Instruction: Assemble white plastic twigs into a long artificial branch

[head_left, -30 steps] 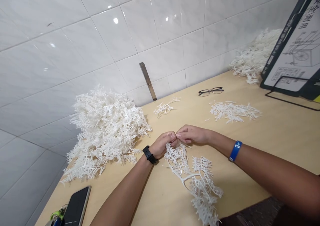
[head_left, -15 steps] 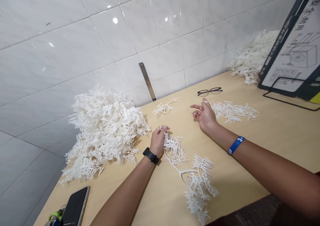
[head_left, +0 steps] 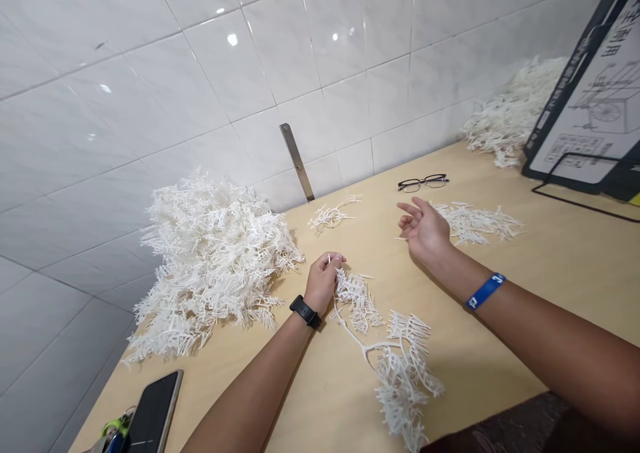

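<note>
My left hand [head_left: 321, 281], with a black watch band on its wrist, pinches the end of a white plastic coral-like branch [head_left: 393, 383]. Its stem runs down toward the table's near edge, where several feathery tufts spread out. My right hand [head_left: 425, 231], wearing a blue wristband, is palm-up above the table with its fingers loosely apart and nothing visible in them. A tiny white piece [head_left: 401, 239] shows beside its fingers. Just behind that hand lies a flat heap of small white sprigs [head_left: 483, 223]. A few stripped stems [head_left: 331, 217] lie beyond my left hand.
A large pile of white branches [head_left: 215, 266] leans by the tiled wall on the left. Glasses [head_left: 423, 183] rest at the back. A phone [head_left: 154, 409] and keys [head_left: 116, 427] are front left. At right stand a printed box [head_left: 590, 119] and another white pile [head_left: 515, 116].
My right hand has moved slightly right and turned more palm-up, away from my left hand. The left hand still pinches the branch. The whole view has shifted a little.
</note>
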`<action>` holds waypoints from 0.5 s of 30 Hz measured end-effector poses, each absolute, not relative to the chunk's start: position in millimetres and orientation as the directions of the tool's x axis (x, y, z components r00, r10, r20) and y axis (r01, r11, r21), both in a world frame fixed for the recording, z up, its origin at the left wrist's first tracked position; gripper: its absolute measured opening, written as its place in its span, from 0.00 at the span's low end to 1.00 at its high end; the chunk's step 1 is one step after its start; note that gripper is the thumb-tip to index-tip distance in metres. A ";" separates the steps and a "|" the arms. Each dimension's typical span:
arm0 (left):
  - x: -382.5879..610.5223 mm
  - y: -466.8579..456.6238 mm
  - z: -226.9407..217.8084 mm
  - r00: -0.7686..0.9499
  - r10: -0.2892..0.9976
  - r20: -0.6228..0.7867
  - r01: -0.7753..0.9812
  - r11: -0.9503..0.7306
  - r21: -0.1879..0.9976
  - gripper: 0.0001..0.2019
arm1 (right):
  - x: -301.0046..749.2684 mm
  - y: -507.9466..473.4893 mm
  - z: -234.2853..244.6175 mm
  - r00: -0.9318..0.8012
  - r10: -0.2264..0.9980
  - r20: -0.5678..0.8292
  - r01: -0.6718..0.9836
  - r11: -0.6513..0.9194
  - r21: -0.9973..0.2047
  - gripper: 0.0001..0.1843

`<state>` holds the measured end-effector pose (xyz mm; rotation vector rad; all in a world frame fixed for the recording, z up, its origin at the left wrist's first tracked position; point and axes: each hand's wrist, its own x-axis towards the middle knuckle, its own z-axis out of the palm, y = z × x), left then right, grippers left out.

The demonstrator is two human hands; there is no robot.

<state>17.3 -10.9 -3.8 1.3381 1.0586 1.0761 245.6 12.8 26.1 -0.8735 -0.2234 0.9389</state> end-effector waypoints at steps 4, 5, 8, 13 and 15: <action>18.5 -11.9 -2.9 0.203 0.979 0.027 0.000 -0.027 1.000 0.18 | 235.1 8.7 25.2 0.582 0.806 0.110 -0.290 0.332 -0.898 0.06; 18.9 -12.2 -2.6 0.183 0.982 0.042 0.022 -0.047 0.999 0.17 | 228.1 5.2 23.1 0.476 0.866 0.155 -0.228 0.292 -0.929 0.05; 20.2 -13.9 -1.5 0.146 0.984 0.105 0.102 -0.120 0.987 0.14 | 201.9 -9.6 14.0 -0.083 0.986 0.141 -0.027 0.139 -0.990 0.18; 21.6 -17.2 0.5 0.187 0.966 0.179 0.120 -0.203 0.972 0.11 | 175.1 -25.3 3.0 -0.461 0.878 0.131 0.235 0.263 -0.936 0.22; 21.7 -17.3 0.4 0.177 0.966 0.190 0.130 -0.215 0.968 0.11 | 176.1 -24.1 2.0 -0.471 0.871 0.140 0.236 0.277 -0.931 0.21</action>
